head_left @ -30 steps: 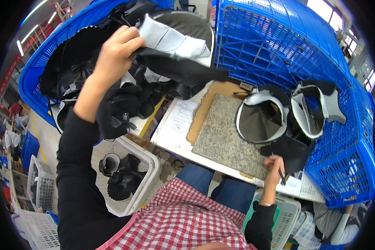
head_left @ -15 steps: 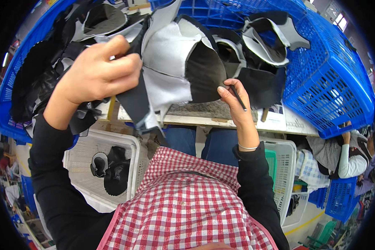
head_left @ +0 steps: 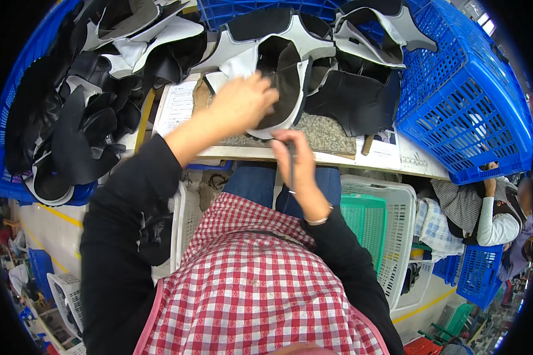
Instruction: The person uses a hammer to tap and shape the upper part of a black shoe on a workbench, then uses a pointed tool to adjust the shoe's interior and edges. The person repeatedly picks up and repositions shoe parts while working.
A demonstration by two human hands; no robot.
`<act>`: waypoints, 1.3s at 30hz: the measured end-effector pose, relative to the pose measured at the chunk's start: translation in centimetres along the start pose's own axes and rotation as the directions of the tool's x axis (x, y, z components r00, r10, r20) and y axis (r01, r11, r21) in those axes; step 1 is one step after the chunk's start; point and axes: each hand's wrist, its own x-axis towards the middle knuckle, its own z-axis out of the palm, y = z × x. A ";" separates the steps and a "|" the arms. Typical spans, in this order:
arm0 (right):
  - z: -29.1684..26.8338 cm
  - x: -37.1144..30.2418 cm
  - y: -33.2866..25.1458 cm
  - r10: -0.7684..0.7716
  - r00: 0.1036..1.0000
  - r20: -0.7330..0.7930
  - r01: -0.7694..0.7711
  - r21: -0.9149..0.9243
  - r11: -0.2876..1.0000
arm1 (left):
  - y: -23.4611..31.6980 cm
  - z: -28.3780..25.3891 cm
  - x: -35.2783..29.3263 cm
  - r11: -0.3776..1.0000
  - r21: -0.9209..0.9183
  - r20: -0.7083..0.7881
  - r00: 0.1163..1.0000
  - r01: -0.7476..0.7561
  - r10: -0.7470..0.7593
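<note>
In front of me on the worktable lies a shoe upper (head_left: pixel 291 83), black outside with pale grey-white lining and a dark brown inner face. My left hand (head_left: pixel 243 103) is over its left side, smeared by motion, so its grip is unclear. At the upper's near edge is my right hand (head_left: pixel 299 160), fingers closed around a thin dark pen-like tool (head_left: pixel 291 171) that points down towards me. Behind and to the right, more black uppers (head_left: pixel 358 97) with white lining are piled together.
A blue basket (head_left: pixel 468 100) stands on the right, and another blue basket (head_left: pixel 0 148) heaped with black uppers on the left. Printed paper (head_left: pixel 175 106) and a grey mat (head_left: pixel 331 136) lie on the table. White crates (head_left: pixel 400 236) sit below. Another person (head_left: pixel 497 228) is at far right.
My left hand has moved right and the upper, held up before, is now down on the table. My right hand has shifted left and nearer to me, keeping the pen-like tool.
</note>
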 end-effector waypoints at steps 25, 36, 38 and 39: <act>-0.6 4.9 5.3 0.317 0.942 0.113 -0.317 -0.013 0.948 | -0.1 12.1 1.7 0.908 -0.407 -0.454 0.842 0.095 -0.292; 0.1 4.7 6.0 0.226 0.972 0.072 -0.209 -0.186 0.960 | 0.0 12.3 1.5 0.929 -0.355 -0.482 0.832 0.101 -0.275; 0.0 4.8 6.1 0.236 0.966 0.106 -0.218 -0.158 0.963 | -0.1 12.3 1.6 0.932 -0.348 -0.477 0.837 0.102 -0.269; -0.1 4.7 6.1 0.234 0.964 0.123 -0.216 -0.142 0.966 | -0.1 12.4 1.6 0.932 -0.348 -0.475 0.837 0.104 -0.271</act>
